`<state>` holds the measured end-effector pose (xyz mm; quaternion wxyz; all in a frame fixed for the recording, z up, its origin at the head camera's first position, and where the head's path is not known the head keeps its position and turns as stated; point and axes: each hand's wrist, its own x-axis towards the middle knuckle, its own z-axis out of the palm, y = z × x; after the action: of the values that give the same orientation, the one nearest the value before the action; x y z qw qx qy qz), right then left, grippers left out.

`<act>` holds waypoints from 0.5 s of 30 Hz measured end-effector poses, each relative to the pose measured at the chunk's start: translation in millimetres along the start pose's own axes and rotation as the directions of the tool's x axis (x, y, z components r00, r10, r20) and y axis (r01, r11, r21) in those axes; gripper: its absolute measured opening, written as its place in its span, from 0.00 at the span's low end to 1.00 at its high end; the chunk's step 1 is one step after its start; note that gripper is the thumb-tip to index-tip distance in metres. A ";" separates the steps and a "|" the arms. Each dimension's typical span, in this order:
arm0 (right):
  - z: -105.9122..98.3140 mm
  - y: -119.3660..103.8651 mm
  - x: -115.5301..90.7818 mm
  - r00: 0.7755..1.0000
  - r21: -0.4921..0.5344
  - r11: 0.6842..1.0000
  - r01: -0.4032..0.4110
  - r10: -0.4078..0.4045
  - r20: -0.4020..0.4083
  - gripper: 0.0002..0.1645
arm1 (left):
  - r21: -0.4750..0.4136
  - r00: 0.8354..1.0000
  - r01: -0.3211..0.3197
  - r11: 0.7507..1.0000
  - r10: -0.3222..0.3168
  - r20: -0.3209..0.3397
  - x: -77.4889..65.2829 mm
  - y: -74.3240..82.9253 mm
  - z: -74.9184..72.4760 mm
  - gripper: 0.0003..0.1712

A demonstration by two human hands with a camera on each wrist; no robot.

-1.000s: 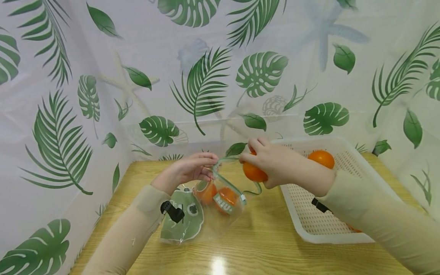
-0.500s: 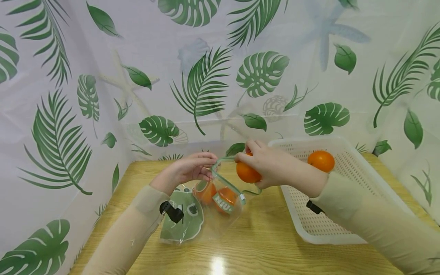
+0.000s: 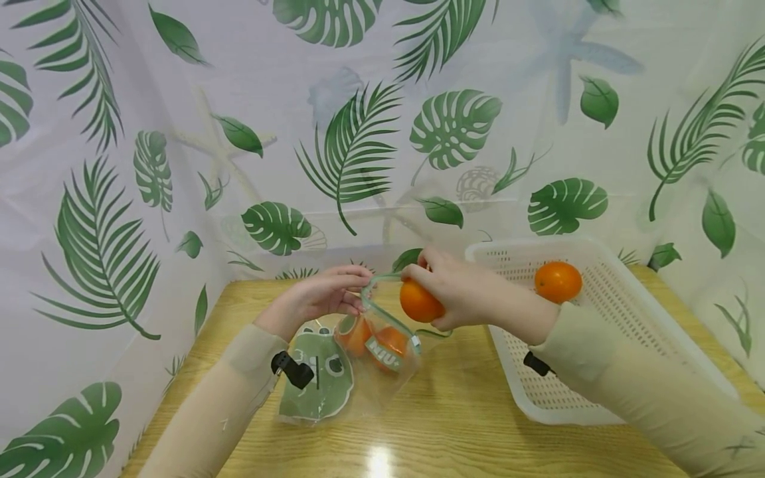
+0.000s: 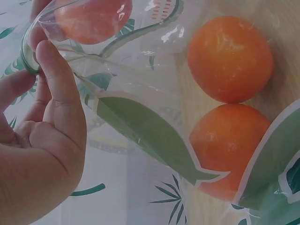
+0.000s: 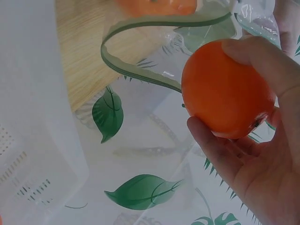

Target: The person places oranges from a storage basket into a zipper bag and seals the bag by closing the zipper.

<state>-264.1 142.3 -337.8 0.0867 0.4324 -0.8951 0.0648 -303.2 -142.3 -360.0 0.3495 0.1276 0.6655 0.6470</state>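
Note:
My left hand (image 3: 327, 292) pinches the green-edged rim of a clear zip bag (image 3: 382, 392) between thumb and fingers, and the bag's mouth gapes toward the right. Two oranges (image 4: 229, 58) lie inside the bag, touching each other, partly behind its green and white print. My right hand (image 3: 457, 285) grips another orange (image 5: 227, 89), its thumb on one side and fingers on the other. That orange is right at the bag's mouth; in the right wrist view it is beside the green zip edge (image 5: 140, 79).
A white perforated basket (image 3: 514, 392) stands on the wooden table (image 3: 454, 438) at the right, with an orange (image 3: 558, 281) near its back. The right forearm passes over the basket. A leaf-print cloth (image 3: 370, 133) hangs behind the table.
My right hand has carried its orange left and slightly down, from the basket side to the bag's mouth. The left hand, still pinching the rim, has shifted slightly left.

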 end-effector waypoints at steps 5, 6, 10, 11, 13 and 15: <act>3.0 -1.5 1.6 1.000 0.015 1.000 -0.008 0.007 0.020 0.48 | -0.011 1.000 -0.003 1.000 0.004 0.023 -2.2 -0.4 -1.9 0.19; 4.0 -1.4 1.9 1.000 0.015 1.000 -0.004 0.004 0.016 0.47 | -0.013 1.000 -0.003 1.000 0.004 0.026 -2.5 -0.4 -1.9 0.19; 7.8 -0.9 3.2 1.000 0.015 1.000 0.009 -0.009 -0.005 0.47 | -0.021 1.000 -0.001 1.000 0.001 0.024 -4.1 0.1 -1.7 0.18; 8.2 -1.1 3.6 1.000 0.018 1.000 0.013 -0.013 -0.010 0.48 | -0.022 1.000 0.000 1.000 0.001 0.022 -4.3 0.2 -1.6 0.18; 9.5 -1.6 4.7 1.000 0.028 1.000 0.015 -0.014 -0.017 0.48 | -0.024 1.000 0.001 1.000 -0.001 0.016 -4.7 0.5 -1.7 0.17; 11.3 -2.1 6.2 1.000 0.042 0.999 0.013 -0.013 -0.019 0.47 | -0.023 1.000 0.002 1.000 -0.001 0.012 -4.6 0.5 -1.9 0.17</act>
<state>-267.4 134.2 -347.4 0.0864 0.4394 -0.8899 0.0874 -301.2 -146.5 -358.3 0.3554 0.1270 0.6559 0.6537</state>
